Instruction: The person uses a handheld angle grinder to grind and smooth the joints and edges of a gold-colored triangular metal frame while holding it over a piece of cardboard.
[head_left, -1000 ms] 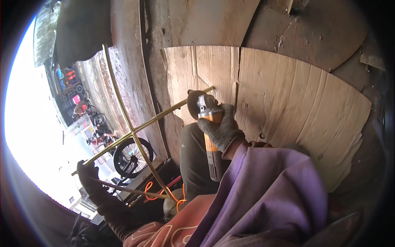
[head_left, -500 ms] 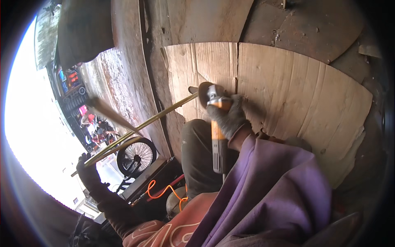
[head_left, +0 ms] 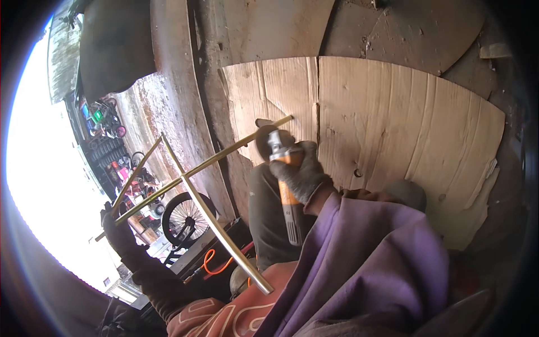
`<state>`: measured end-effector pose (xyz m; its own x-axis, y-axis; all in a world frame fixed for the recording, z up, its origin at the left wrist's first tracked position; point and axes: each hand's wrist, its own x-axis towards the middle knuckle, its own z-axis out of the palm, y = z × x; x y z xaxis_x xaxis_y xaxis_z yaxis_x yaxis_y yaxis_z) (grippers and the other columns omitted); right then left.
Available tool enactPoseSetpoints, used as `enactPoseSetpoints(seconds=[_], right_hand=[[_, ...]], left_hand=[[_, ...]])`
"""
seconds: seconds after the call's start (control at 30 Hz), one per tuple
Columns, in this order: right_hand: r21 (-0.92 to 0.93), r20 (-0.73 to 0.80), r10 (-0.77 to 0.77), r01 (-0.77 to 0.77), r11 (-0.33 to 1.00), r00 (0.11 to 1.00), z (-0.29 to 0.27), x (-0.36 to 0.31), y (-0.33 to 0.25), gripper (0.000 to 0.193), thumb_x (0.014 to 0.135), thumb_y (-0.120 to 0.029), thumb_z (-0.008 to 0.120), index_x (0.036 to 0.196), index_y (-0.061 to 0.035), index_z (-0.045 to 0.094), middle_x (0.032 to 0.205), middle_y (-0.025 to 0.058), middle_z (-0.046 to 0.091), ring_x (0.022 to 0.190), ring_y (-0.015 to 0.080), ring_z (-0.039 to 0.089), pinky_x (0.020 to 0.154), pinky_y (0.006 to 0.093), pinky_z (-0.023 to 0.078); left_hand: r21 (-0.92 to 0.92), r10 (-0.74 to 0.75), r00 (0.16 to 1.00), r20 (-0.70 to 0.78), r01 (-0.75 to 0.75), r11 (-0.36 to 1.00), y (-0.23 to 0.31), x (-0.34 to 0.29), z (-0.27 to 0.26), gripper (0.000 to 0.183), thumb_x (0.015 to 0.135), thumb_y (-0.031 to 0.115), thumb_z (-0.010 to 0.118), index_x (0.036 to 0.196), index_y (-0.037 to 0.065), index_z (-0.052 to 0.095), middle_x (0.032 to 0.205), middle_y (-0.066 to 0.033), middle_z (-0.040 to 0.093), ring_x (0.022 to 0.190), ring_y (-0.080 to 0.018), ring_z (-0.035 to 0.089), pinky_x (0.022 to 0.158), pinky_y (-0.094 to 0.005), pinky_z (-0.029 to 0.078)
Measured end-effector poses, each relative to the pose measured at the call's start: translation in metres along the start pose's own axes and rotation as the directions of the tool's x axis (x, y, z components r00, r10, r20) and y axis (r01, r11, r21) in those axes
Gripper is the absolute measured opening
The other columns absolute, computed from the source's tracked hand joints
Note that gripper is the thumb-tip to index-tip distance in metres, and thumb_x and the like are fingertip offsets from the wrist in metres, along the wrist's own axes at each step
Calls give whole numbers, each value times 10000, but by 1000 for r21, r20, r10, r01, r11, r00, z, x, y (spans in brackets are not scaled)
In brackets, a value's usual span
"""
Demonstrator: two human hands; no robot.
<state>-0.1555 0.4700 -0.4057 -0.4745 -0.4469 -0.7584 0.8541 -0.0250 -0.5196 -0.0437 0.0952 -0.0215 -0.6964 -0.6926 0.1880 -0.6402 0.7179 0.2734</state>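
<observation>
Nearest lie one purple sleeve (head_left: 370, 247) and one red garment (head_left: 216, 314) with pale line lettering, then one bent dark-trousered knee (head_left: 269, 208). Beyond the sleeve, the right hand (head_left: 306, 177), in a grey glove, is wrapped around one orange-bodied angle grinder (head_left: 287, 195), slightly blurred. Its single round disc (head_left: 264, 143) overlaps one end of a brass-coloured tube frame (head_left: 224, 153); whether the two touch cannot be told. Three bars of this frame can be counted: one long one slanting from the left hand to over the cardboard, one curved one crossing it, its lower end over the red garment, and one thinner one on the left. The left hand (head_left: 119, 233), darkly gloved, grips the frame's other end. One orange cord (head_left: 209, 261) loops below the crossing. Past the knee, one cardboard sheet (head_left: 415, 140) with a dark seam covers the ground. Left of it stands one spoked wheel (head_left: 178, 216); farther off, several vehicles, too small to count, line the bright opening.
</observation>
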Motion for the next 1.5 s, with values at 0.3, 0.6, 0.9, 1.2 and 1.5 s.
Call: enactPoseSetpoints(seconds=[0.3,0.6,0.9,1.2,1.5], right_hand=[[129,-93,-85,96,987,992,-3,14,-5,591,769,-217,820,1171,-71,413,1000,103,600,846,161,613,732,340,540],[95,-79,-32,40,995,996,-2,21,1,686,756,-305,817,1225,-79,371,1059,176,620,934,243,643,824,389,525],[206,-127,-51,77,976,991,-4,16,-8,585,793,-141,798,1223,-71,407,1031,103,613,842,153,632,731,319,560],[214,-168,-103,138,967,980,3,31,11,566,784,-103,790,1202,-88,407,1011,82,605,825,141,614,715,319,542],[55,-111,-3,9,998,994,-1,7,-19,625,757,-201,827,1208,-67,416,1041,101,602,896,174,620,784,347,541]], left_hand=[[-403,-197,980,-42,164,901,-52,-9,-17,353,985,217,560,1275,27,490,1237,-179,549,1164,-315,560,947,-500,526],[-370,-405,908,-106,342,864,9,-31,12,409,948,334,612,1246,64,536,1085,-125,608,1023,-281,623,875,-494,555],[-440,-540,825,-164,429,789,17,-36,21,504,875,429,709,1190,61,566,985,-79,568,913,-262,635,772,-461,596],[-384,-523,822,-223,419,823,20,-40,29,641,833,490,735,1222,15,549,1089,-139,513,926,-308,629,721,-455,613],[-308,-632,729,-264,557,771,19,-36,38,568,857,531,698,922,-27,609,709,-85,565,608,-213,588,530,-343,529]])
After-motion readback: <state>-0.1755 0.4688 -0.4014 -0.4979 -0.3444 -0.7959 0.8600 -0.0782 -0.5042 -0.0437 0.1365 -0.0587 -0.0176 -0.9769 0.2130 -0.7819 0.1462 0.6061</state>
